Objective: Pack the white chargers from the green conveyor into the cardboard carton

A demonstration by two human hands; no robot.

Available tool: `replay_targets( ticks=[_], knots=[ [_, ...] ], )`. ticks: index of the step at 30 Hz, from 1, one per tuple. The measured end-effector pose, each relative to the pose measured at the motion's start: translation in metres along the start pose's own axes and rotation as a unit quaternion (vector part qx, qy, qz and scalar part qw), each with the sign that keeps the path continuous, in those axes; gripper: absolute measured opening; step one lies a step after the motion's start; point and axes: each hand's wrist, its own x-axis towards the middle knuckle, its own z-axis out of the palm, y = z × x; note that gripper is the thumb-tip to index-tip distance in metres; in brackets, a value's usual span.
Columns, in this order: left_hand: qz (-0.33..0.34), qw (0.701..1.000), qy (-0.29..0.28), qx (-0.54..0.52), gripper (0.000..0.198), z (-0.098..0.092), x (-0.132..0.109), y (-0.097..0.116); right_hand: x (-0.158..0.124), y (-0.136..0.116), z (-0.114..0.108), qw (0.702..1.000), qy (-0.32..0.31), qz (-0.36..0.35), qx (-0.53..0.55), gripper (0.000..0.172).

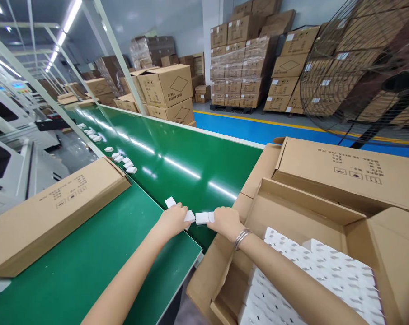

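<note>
A green conveyor belt (184, 153) stretches back through the workshop, past stacked cartons (240, 63). Above its near end, your left hand (173, 221) curls closed over small white boxes (190, 216), which poke out on either side. Your right hand (227, 222) grips the end of a short white row (202, 218) just beside them. Packed rows (340, 266) sit in the open carton (299, 201) under your right forearm.

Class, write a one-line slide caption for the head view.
Left hand and right hand each hold small white boxes at a green conveyor belt, beside an open cardboard carton.
</note>
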Motion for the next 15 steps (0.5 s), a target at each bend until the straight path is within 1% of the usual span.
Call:
replay_targets(
  ticks=[2, 5, 8, 10, 12, 14, 15],
  knots=[
    [-0.022, 1.000, 0.005, -0.001, 0.020, -0.001, 0.001, 0.001, -0.002, 0.005, -0.011, 1.000, 0.027, -0.010, -0.011, 0.029],
    [-0.039, 0.999, 0.014, -0.007, 0.021, -0.005, 0.000, 0.002, -0.009, 0.013, -0.028, 0.997, 0.063, -0.044, -0.027, 0.029],
    [-0.040, 0.999, 0.015, -0.017, 0.018, -0.013, -0.001, -0.001, -0.016, 0.016, -0.036, 0.992, 0.085, -0.084, -0.044, 0.024],
    [-0.031, 0.999, 0.009, -0.023, 0.017, -0.018, -0.002, -0.004, -0.020, 0.011, -0.033, 0.989, 0.089, -0.103, -0.057, 0.020],
    [-0.025, 0.999, 0.003, -0.027, 0.026, -0.021, 0.000, -0.003, -0.022, 0.001, -0.023, 0.987, 0.082, -0.116, -0.068, 0.016],
    [-0.023, 0.999, -0.002, -0.030, 0.034, -0.019, 0.004, 0.004, -0.021, -0.013, -0.009, 0.987, 0.069, -0.126, -0.076, 0.011],
    [-0.020, 0.999, -0.004, -0.033, 0.034, -0.017, 0.007, 0.010, -0.019, -0.020, -0.003, 0.986, 0.062, -0.131, -0.078, 0.008]
  ],
)
